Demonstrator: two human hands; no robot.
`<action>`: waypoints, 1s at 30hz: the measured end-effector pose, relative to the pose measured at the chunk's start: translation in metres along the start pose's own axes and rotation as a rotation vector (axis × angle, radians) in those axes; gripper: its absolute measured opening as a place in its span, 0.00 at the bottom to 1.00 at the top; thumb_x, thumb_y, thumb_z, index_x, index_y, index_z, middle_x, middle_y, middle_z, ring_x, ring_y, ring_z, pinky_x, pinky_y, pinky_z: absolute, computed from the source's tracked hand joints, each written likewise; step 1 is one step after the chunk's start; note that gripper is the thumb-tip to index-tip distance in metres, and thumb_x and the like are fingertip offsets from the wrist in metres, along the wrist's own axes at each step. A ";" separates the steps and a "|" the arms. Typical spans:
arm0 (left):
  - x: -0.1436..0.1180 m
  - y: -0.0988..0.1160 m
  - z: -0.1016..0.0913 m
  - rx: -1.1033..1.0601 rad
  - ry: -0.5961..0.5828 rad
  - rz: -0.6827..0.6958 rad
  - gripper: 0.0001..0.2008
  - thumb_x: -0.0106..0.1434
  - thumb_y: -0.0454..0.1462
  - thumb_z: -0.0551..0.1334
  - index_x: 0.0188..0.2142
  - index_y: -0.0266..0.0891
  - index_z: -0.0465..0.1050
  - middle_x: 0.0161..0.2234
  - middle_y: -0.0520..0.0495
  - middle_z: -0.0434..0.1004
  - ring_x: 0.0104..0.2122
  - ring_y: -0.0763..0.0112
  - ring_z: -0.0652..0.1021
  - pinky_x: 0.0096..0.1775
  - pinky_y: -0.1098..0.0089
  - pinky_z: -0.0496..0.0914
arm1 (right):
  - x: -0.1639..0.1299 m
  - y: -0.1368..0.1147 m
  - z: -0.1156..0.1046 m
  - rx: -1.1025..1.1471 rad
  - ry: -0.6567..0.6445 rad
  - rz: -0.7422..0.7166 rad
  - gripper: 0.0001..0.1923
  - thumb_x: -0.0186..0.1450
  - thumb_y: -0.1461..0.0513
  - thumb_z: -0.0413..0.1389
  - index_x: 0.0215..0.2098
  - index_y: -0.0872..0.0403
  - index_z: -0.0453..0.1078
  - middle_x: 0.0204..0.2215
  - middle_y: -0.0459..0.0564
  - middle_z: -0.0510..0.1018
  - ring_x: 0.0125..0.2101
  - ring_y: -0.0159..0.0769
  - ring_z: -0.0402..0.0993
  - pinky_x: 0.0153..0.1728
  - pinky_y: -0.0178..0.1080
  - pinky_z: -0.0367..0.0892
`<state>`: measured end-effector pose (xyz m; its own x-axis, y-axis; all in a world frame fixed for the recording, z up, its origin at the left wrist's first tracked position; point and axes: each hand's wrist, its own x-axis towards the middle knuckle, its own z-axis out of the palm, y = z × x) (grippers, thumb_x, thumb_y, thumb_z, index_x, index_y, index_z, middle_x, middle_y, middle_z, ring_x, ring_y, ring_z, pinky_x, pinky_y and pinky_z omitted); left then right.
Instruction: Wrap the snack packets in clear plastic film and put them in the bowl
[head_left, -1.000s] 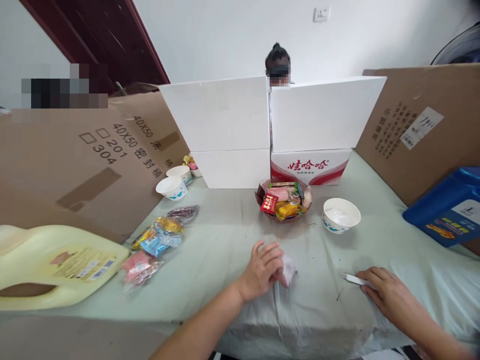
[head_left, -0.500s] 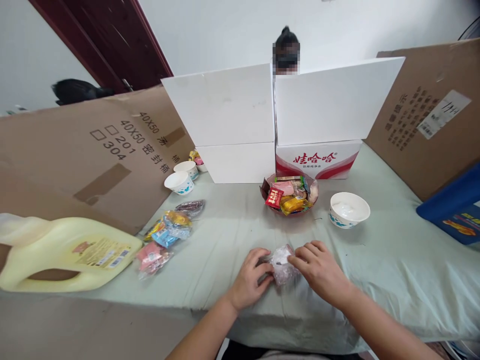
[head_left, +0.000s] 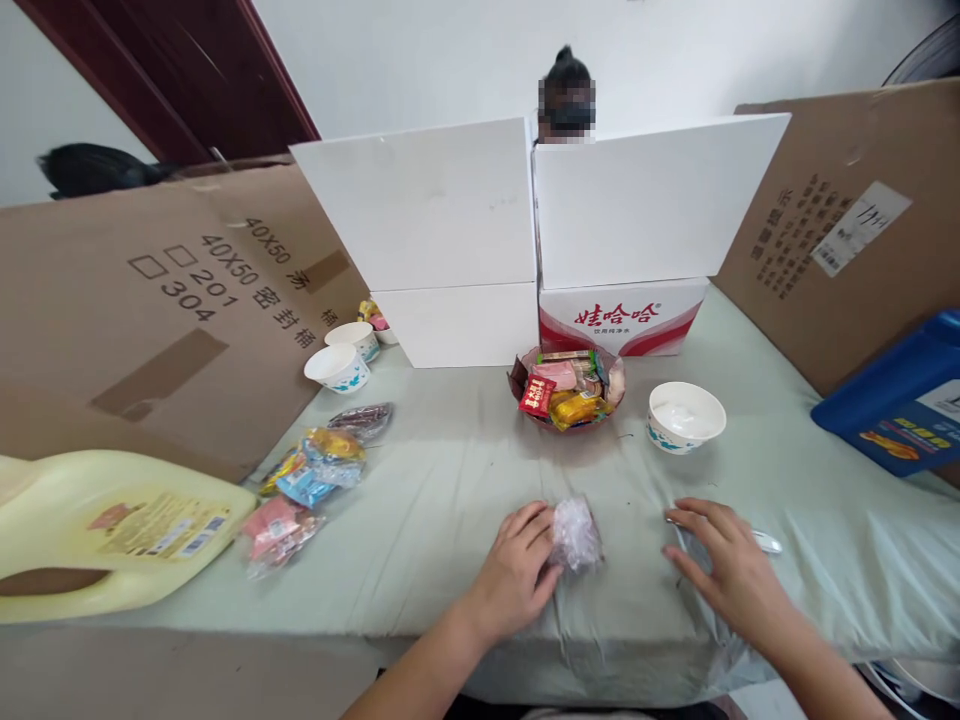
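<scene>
Your left hand [head_left: 517, 568] pinches the crinkled plastic bag [head_left: 574, 533] against the desk [head_left: 450, 480]. Your right hand [head_left: 724, 565] lies spread over the metal tool [head_left: 765, 541]. Keep the bag pinned; take the tool near its end.

Crinkled clear plastic bag [head_left: 575, 533] — bunched, on cloth

A plain white wall [head_left: 420, 60] is seen at the back, with a dark red-brown door [head_left: 172, 70] at the left. The tabletop [head_left: 450, 480] is covered by a pale green cloth. The room is evenly lit.
</scene>
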<state>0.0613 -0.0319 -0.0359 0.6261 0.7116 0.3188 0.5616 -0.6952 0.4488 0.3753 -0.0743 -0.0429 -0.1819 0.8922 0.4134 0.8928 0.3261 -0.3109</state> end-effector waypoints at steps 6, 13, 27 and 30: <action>0.012 0.022 0.008 -0.110 -0.020 0.092 0.22 0.58 0.26 0.56 0.51 0.41 0.71 0.53 0.41 0.72 0.62 0.55 0.63 0.60 0.49 0.61 | 0.020 -0.086 0.024 0.285 -0.074 -0.101 0.30 0.61 0.60 0.58 0.60 0.48 0.59 0.56 0.56 0.68 0.54 0.45 0.66 0.50 0.48 0.67; -0.032 -0.028 0.002 -0.276 0.446 -0.404 0.06 0.66 0.36 0.56 0.36 0.39 0.72 0.45 0.41 0.76 0.49 0.60 0.76 0.49 0.58 0.71 | 0.010 -0.032 0.029 0.234 0.087 0.004 0.11 0.66 0.65 0.48 0.44 0.51 0.70 0.38 0.50 0.77 0.40 0.39 0.74 0.42 0.42 0.70; -0.007 0.029 -0.023 -0.135 -0.030 0.146 0.07 0.65 0.33 0.55 0.38 0.39 0.72 0.37 0.43 0.77 0.43 0.61 0.76 0.48 0.60 0.71 | 0.014 -0.091 -0.002 0.267 -0.103 -0.304 0.07 0.69 0.64 0.49 0.38 0.52 0.70 0.31 0.47 0.76 0.33 0.33 0.72 0.36 0.37 0.67; 0.007 0.017 -0.009 0.100 -0.002 -0.026 0.13 0.67 0.34 0.54 0.49 0.38 0.70 0.54 0.38 0.71 0.59 0.54 0.67 0.56 0.49 0.65 | 0.018 -0.075 0.015 0.056 -0.044 -0.187 0.11 0.70 0.63 0.47 0.45 0.52 0.71 0.45 0.53 0.77 0.48 0.40 0.71 0.48 0.45 0.64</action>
<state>0.0703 -0.0376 -0.0186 0.6118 0.7293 0.3064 0.6285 -0.6833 0.3715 0.2994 -0.0782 -0.0249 -0.3613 0.8268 0.4312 0.8175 0.5032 -0.2800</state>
